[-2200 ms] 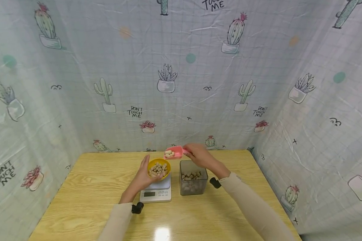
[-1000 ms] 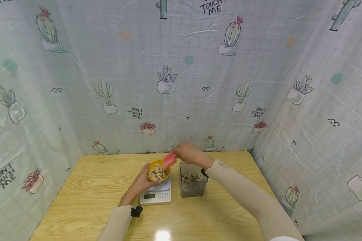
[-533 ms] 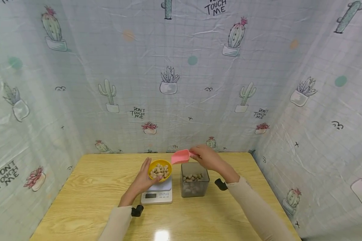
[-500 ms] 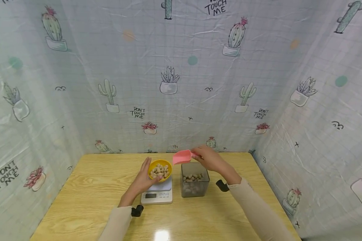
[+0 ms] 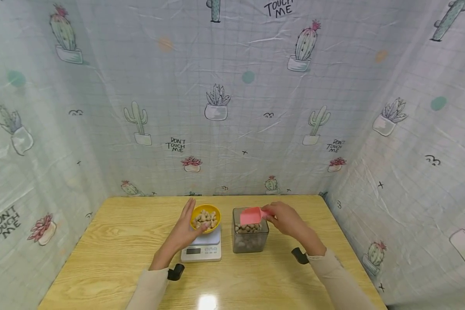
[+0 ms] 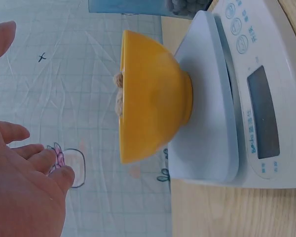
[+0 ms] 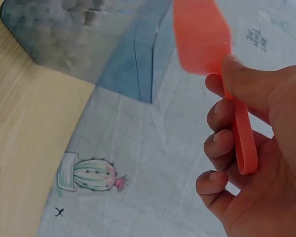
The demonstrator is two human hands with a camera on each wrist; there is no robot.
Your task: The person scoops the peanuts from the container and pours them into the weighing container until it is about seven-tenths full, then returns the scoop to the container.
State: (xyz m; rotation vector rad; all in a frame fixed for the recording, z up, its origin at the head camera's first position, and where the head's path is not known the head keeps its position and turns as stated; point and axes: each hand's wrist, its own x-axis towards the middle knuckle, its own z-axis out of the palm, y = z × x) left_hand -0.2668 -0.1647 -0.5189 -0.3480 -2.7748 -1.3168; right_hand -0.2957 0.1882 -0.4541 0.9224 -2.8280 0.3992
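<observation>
My right hand [image 5: 284, 219] grips the handle of a pink scoop [image 5: 251, 216], fingers curled round it in the right wrist view. The scoop overlaps the mouth of a grey see-through bin [image 5: 249, 243] partly filled with peanuts in shells [image 5: 248, 228]; no peanuts show on it. A yellow bowl [image 6: 155, 96] of peanuts [image 5: 205, 218] stands upright on a white kitchen scale [image 6: 212, 98]. My left hand [image 5: 184, 230] is held beside the bowl with fingers extended, and the left wrist view shows a gap between hand and bowl.
The scale and bin stand side by side on a wood-grain table [image 5: 139, 241]. Behind the table hangs a cactus-print curtain [image 5: 217, 142], which also runs down both sides. Black straps with camera mounts sit at both wrists.
My right hand tipped peanuts from the scoop into the bowl, then moved right and down, taking the emptied scoop over the bin. My left hand has stayed by the bowl.
</observation>
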